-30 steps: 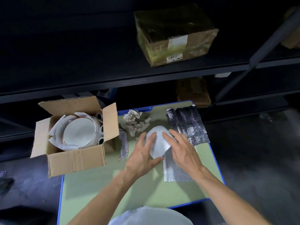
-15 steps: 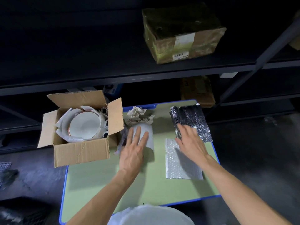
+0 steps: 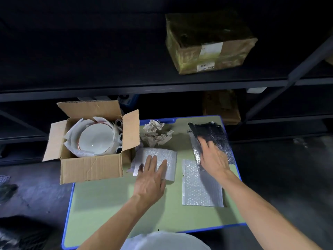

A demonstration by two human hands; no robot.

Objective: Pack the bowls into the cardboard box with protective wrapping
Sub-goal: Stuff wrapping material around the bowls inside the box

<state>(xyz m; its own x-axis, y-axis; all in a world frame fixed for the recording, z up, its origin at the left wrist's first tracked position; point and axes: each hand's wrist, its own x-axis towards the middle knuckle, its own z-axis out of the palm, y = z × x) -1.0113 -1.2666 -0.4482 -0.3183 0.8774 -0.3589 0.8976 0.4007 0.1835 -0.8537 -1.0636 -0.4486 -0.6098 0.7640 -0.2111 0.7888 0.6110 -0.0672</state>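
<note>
An open cardboard box stands at the table's left edge. Inside it a white bowl sits in white wrapping paper. My left hand lies flat with straight fingers on a white foam sheet just right of the box. My right hand reaches onto a dark silver foil sheet at the table's far right; its fingers are blurred. A bubble wrap sheet lies flat between my forearms.
Crumpled brown paper lies behind the foam sheet. The green table has a blue rim. Dark metal shelving behind holds a taped cardboard box. A white rounded object shows at the bottom edge.
My left hand carried the white foam sheet leftward and laid it flat beside the box. My right hand let go and moved right onto the foil sheet.
</note>
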